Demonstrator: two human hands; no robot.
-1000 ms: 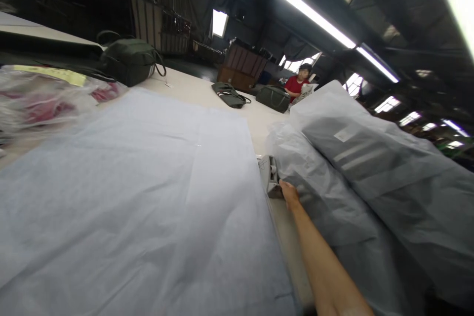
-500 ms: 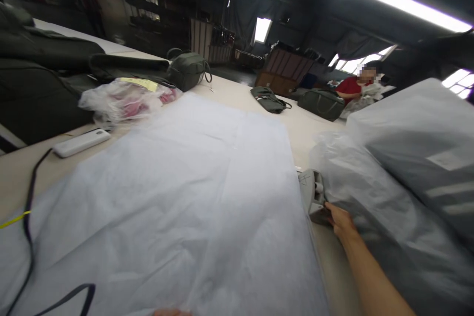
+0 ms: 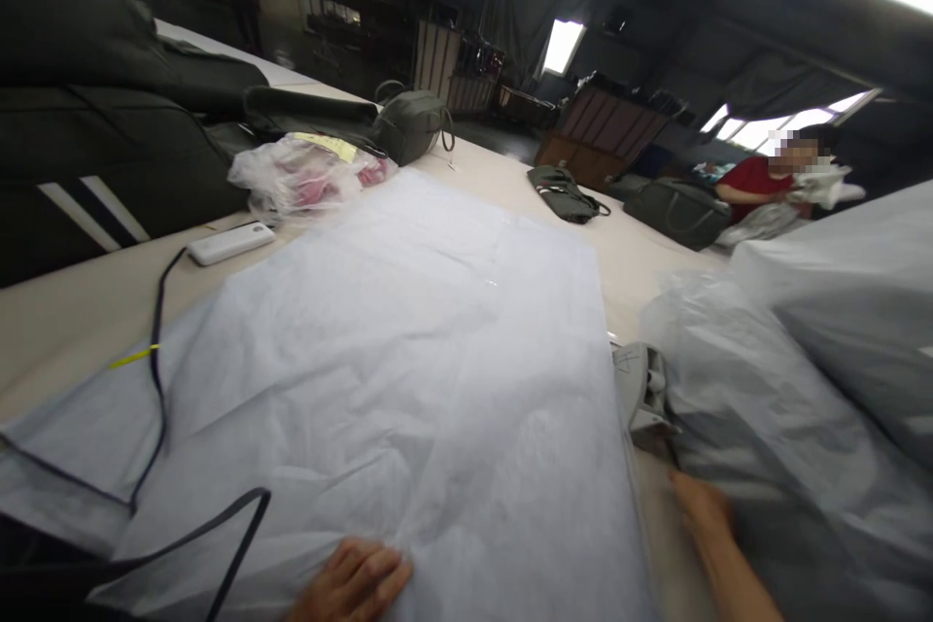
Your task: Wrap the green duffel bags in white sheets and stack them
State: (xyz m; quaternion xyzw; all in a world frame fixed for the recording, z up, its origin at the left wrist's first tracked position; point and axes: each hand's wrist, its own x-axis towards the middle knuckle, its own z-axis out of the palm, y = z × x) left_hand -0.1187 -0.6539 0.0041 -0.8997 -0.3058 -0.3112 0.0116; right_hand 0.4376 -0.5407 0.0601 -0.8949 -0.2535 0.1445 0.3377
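Observation:
White sheets of thin, wrinkled material (image 3: 437, 360) cover the middle of the table. My left hand (image 3: 357, 583) lies on their near edge, its fingers curled and close together; whether it pinches the sheet is hard to see. To the right, my right hand (image 3: 704, 505) is blurred, its fingertips just below a grey tape dispenser (image 3: 641, 389). Something thin and dark runs between the fingertips and the dispenser, too smeared to identify. The dispenser stands against the right edge of the sheets, beside a plastic-wrapped grey bundle (image 3: 773, 408).
Dark green bags (image 3: 167, 165) sit at the left, near a plastic bag with pink contents (image 3: 306, 177) and a white device (image 3: 231, 243). A black strap (image 3: 156, 360) crosses the left side. A person in red (image 3: 754, 177) is across the table.
The view has shifted, so most things appear further right. My left hand has come into fuller view on the sheets. My right hand has drawn back from the tape dispenser towards me.

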